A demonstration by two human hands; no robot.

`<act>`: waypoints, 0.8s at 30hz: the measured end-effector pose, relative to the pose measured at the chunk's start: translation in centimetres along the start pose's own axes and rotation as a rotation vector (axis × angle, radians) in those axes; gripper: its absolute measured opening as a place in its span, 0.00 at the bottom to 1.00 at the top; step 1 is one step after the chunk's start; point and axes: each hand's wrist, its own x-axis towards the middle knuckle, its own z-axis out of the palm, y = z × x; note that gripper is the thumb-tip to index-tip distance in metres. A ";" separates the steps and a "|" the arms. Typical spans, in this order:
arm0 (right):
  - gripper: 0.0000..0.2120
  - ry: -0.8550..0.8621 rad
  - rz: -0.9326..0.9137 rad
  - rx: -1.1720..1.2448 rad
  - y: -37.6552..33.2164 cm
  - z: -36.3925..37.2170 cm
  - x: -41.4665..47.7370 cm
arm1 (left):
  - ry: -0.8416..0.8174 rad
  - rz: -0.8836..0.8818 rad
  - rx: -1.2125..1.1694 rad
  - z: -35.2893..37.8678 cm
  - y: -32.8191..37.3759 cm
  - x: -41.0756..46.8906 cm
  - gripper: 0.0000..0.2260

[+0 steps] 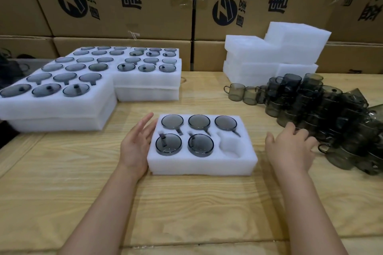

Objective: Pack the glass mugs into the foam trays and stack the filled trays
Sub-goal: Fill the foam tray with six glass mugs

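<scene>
The mug pile (323, 105) lies just right of the open, empty right hand (290, 147). The tray (203, 166), with one vacant pocket (230, 147), lies to that hand's left, touched by the open left hand (134, 143).

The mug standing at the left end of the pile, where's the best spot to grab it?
Probably its handle. The mug stands upright, and the handle sticks out to the left over bare table, away from the other mugs. Come in from that open left side, so nothing in the pile gets bumped.
</scene>
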 end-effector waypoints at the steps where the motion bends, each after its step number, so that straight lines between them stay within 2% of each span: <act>1: 0.23 0.007 -0.012 0.012 -0.2 0.0 -0.1 | 0.007 0.002 -0.006 0.0 0.0 0.0 0.21; 5: 0.23 -0.016 -0.057 -0.011 -0.4 0.2 -0.4 | 0.027 -0.004 0.012 -0.1 0.1 0.1 0.19; 8: 0.23 -0.039 -0.075 0.017 -0.3 0.4 -0.4 | 0.086 0.057 0.157 0.5 0.3 0.2 0.14; 11: 0.22 -0.034 -0.095 0.079 -0.1 0.7 -0.1 | 0.179 0.327 0.492 1.2 0.7 0.2 0.10; 13: 0.19 -0.034 -0.113 0.123 0.0 0.9 0.2 | 0.185 0.518 0.597 2.2 1.1 -0.4 0.10; 15: 0.13 0.007 -0.154 0.192 0.0 0.8 0.4 | 0.118 0.626 0.666 3.6 1.3 -1.2 0.10; 16: 0.10 0.044 -0.176 0.256 0.0 0.6 0.4 | 0.048 0.627 0.713 4.5 1.3 -1.4 0.10; 20: 0.02 0.180 -0.336 0.625 -0.7 -0.8 -0.2 | -0.303 0.433 0.845 8.3 0.4 -1.4 0.15; 22: 0.06 0.094 -0.412 0.825 -1.1 -1.5 -0.6 | -0.362 0.406 0.880 9.8 -0.2 -1.0 0.15; 24: 0.08 -0.129 -0.455 1.039 -1.4 -2.2 -1.0 | -0.395 0.379 0.906 10.8 -1.0 -0.7 0.17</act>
